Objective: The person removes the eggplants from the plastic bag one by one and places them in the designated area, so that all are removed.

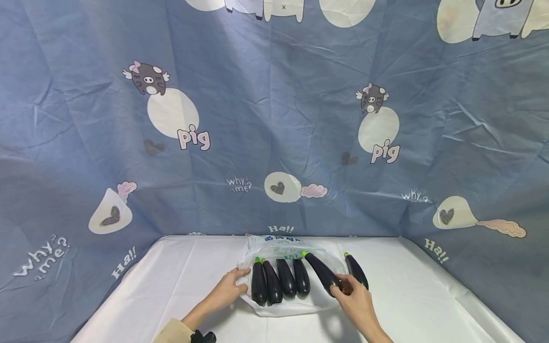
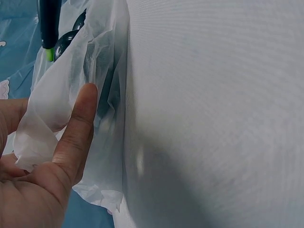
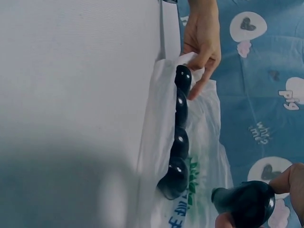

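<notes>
A white translucent plastic bag (image 1: 315, 301) with printed lettering lies open on the table. Several dark eggplants (image 1: 259, 285) sit side by side in it. My left hand (image 1: 229, 287) holds the bag's left edge; in the left wrist view, the plastic (image 2: 42, 130) passes between thumb and fingers. My right hand (image 1: 357, 301) pinches another eggplant (image 1: 322, 271) by its rounded end, over the right part of the bag, its green stem pointing away and left. In the right wrist view this eggplant (image 3: 251, 203) appears between thumb and fingers, apart from the row.
One more eggplant (image 1: 357, 271) lies just right of the bag, beyond my right hand. White cloth covers the table (image 1: 420, 286). A blue curtain (image 1: 274, 119) with pig prints hangs behind and along the sides.
</notes>
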Available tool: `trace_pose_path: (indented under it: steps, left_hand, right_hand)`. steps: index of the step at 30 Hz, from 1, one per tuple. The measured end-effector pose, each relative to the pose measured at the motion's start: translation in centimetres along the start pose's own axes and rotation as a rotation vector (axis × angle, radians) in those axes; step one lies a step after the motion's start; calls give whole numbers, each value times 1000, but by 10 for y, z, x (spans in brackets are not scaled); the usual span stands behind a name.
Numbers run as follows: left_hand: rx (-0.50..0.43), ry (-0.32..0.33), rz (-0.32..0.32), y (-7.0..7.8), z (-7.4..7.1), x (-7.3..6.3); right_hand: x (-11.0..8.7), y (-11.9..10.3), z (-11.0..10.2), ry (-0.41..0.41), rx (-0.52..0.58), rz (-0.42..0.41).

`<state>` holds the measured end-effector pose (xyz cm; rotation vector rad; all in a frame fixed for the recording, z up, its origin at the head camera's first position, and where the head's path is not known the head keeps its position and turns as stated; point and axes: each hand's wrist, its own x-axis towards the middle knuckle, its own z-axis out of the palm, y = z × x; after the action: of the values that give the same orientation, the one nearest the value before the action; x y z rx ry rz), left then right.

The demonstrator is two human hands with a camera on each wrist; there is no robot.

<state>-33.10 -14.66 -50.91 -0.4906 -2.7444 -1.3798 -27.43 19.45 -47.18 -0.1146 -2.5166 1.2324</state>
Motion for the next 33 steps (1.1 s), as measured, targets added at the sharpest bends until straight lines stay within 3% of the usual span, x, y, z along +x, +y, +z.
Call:
trace_pose_path:
  steps: [20, 33]
  left_hand:
    - [-8, -1, -6, 2, 0, 0]
    - [-14, -4, -7, 1, 0, -1]
  right_hand:
    - [10, -3, -18, 43, 10, -14]
    - [15, 6, -30, 72, 14, 7]
